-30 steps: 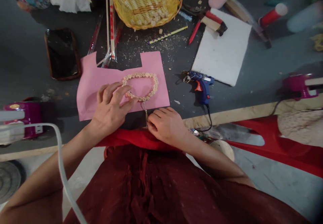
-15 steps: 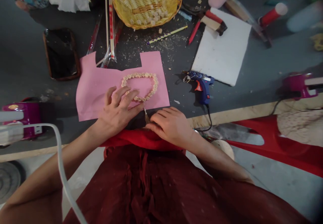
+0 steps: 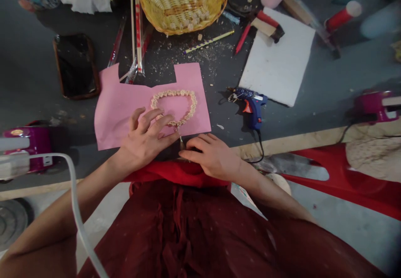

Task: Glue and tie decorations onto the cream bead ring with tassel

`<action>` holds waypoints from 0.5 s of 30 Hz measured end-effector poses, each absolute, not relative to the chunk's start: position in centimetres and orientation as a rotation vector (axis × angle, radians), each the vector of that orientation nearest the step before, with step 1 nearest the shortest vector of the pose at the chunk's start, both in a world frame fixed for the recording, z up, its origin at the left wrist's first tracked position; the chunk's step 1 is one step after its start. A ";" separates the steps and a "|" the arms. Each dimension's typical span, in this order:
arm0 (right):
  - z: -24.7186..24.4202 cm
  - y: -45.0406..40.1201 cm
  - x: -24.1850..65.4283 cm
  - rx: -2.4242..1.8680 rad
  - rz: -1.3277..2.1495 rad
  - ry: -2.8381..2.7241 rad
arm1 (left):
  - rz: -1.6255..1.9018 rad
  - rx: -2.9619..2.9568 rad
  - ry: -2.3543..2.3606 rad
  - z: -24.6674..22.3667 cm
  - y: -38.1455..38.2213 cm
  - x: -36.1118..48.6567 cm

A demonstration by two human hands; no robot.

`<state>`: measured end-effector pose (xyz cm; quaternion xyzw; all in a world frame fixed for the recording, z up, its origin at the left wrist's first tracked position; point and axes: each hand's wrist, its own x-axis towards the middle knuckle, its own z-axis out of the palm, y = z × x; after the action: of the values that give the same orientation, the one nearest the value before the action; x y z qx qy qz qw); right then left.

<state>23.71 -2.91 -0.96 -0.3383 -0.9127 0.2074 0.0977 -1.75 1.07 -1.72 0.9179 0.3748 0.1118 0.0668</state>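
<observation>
A cream beaded loop, like a bracelet [image 3: 191, 112], lies on a pink sheet of paper [image 3: 125, 98]. A small light tassel [image 3: 181, 142] hangs from its near side, over the table's front edge. My left hand [image 3: 140, 140] rests with its fingers spread over the loop's lower left, the thumb stretched to the top of the tassel. My right hand [image 3: 213, 152] is bent with thumb and forefinger at the tassel's lower end, which they partly hide.
A blue glue gun [image 3: 254, 109] lies right of the paper, its cord running over the table edge. Farther back are a yellow basket [image 3: 153, 13], a pencil [image 3: 208, 42] and a white board [image 3: 278, 67]. A phone [image 3: 77, 67] lies left; a white cable [image 3: 75, 194] crosses near my left arm.
My right hand's thumb and forefinger have shifted slightly and parted a little near the tassel's end. My left hand and the beaded loop are nearly unchanged.
</observation>
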 end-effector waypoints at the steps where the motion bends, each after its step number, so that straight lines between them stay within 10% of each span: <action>1: -0.9 -2.9 23.7 -0.991 0.605 -2.731 | 0.358 2.757 1.116 -1.8 1.1 -1.8; 15: -0.7 -2.7 23.9 -0.960 0.519 -2.795 | 0.471 3.021 1.161 -1.7 1.8 -0.9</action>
<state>23.88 -2.73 -0.72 -0.3191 -0.9292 0.1725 0.0705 -0.91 1.85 -1.71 0.9217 0.3544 0.1436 -0.0643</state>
